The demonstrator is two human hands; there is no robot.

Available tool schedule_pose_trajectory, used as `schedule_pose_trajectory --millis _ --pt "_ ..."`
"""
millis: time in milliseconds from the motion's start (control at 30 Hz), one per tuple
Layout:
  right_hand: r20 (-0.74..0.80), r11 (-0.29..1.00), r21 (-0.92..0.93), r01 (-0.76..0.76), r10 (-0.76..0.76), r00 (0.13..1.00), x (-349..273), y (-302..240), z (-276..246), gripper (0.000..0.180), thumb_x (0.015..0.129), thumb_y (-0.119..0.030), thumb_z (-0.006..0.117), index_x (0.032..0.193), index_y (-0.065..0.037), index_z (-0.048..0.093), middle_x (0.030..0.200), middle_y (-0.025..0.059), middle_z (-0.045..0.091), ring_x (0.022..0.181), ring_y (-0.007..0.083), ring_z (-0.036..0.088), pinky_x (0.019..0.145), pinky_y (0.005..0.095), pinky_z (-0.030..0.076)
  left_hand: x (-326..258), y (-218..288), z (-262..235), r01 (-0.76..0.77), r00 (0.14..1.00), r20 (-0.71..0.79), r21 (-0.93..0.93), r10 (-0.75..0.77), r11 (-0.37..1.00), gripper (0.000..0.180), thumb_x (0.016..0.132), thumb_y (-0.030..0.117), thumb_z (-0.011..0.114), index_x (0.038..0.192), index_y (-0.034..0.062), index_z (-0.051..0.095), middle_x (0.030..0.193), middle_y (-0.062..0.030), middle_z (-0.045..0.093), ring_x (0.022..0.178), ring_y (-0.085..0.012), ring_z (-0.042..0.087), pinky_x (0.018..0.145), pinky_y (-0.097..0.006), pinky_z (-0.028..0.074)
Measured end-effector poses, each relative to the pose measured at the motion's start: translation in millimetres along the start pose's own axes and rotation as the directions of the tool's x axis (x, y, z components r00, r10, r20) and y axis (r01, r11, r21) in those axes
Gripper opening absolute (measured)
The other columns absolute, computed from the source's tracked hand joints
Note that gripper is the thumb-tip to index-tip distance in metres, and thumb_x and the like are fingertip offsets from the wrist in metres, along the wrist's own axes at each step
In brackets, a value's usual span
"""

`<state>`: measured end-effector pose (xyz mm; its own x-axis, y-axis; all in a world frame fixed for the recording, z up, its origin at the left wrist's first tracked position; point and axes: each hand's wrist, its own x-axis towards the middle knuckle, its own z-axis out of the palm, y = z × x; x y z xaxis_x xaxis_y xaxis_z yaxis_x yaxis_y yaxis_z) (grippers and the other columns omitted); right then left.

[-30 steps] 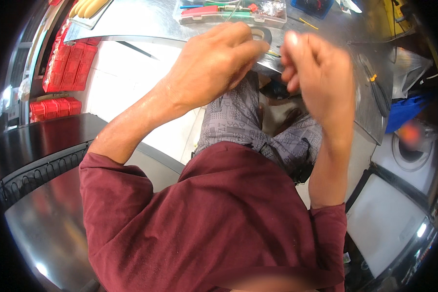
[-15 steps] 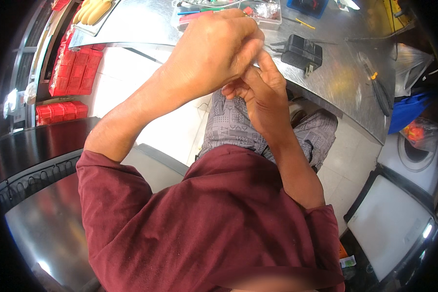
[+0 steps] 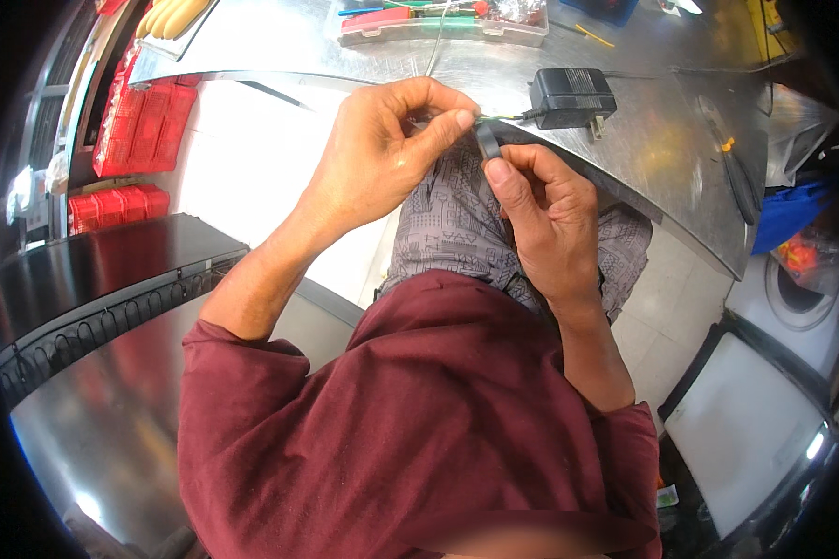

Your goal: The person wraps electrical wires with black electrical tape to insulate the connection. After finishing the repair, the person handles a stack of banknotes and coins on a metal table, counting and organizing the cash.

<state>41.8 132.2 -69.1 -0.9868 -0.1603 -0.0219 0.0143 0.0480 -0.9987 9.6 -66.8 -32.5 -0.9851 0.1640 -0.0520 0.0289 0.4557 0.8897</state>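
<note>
My left hand (image 3: 382,149) pinches the joined ends of thin wires (image 3: 502,116) between thumb and fingertips, just in front of the metal table's edge. These wires lead right to a black power adapter (image 3: 571,98) lying on the table with its plug prongs showing. A pale cable (image 3: 437,47) runs from the far side down toward the same pinch. Close below it, my right hand (image 3: 555,210) grips a small dark roll of tape (image 3: 488,142), seen edge-on, between thumb and forefinger. Whether the tape touches the wires is hard to make out.
Behind my hands, a clear plastic box (image 3: 443,35) holds coloured tools and parts. A short yellow piece (image 3: 595,35) lies near it. Pliers (image 3: 738,172) rest at the table's right side. Red crates (image 3: 140,130) stand at left, a white-topped appliance (image 3: 750,433) at lower right.
Both hands have come lower and moved apart, the left toward the left and the right toward the right. The wires and the dark roll, hidden before, now show.
</note>
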Motion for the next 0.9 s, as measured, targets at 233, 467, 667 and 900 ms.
schedule_pose_trajectory --millis 233,467,667,900 --pt "0.037 0.947 -0.285 0.144 -0.140 0.990 0.8 4.3 -4.5 0.027 0.096 -0.024 0.076 0.100 0.003 0.071 0.096 0.0109 0.069 0.084 0.0193 0.065 0.071 0.0336 0.051 2.7 14.2 -5.5 -0.081 0.992 0.114 0.335 0.045 0.939 0.014 0.100 0.008 0.069 0.107 -0.0026 0.075 0.093 -0.0089 0.075 0.075 -0.0117 0.068 0.068 -0.031 0.055" --pt "-0.012 0.951 -0.242 0.194 -0.203 0.979 -6.0 16.9 9.2 0.021 0.094 -0.015 0.075 0.094 0.003 0.065 0.095 0.0162 0.069 0.089 0.0274 0.069 0.078 0.0387 0.054 10.1 9.5 -2.2 -0.284 0.952 0.212 0.352 0.219 0.892 0.015 0.097 0.004 0.069 0.109 -0.0027 0.074 0.089 -0.0144 0.075 0.072 -0.0193 0.070 0.066 -0.034 0.056" --pt "-0.009 0.979 -0.168 0.119 -0.123 0.992 -5.7 7.4 6.4 0.024 0.094 -0.012 0.070 0.108 0.004 0.061 0.093 0.0174 0.070 0.086 0.0281 0.073 0.072 0.0391 0.056 15.0 13.3 -8.1 -0.134 0.961 0.270 0.266 0.060 0.955 0.014 0.097 0.006 0.070 0.108 -0.0014 0.075 0.091 -0.0133 0.075 0.079 -0.0202 0.071 0.070 -0.034 0.056" --pt "-0.028 0.966 -0.139 0.219 -0.225 0.974 2.9 6.7 12.6 0.025 0.098 -0.015 0.064 0.114 0.004 0.059 0.096 0.0180 0.067 0.082 0.0283 0.068 0.072 0.0417 0.054 9.4 2.2 -0.1 -0.295 0.950 0.181 0.247 0.255 0.923 0.011 0.099 0.006 0.066 0.107 -0.0008 0.070 0.089 -0.0152 0.071 0.078 -0.0264 0.069 0.071 -0.036 0.055"
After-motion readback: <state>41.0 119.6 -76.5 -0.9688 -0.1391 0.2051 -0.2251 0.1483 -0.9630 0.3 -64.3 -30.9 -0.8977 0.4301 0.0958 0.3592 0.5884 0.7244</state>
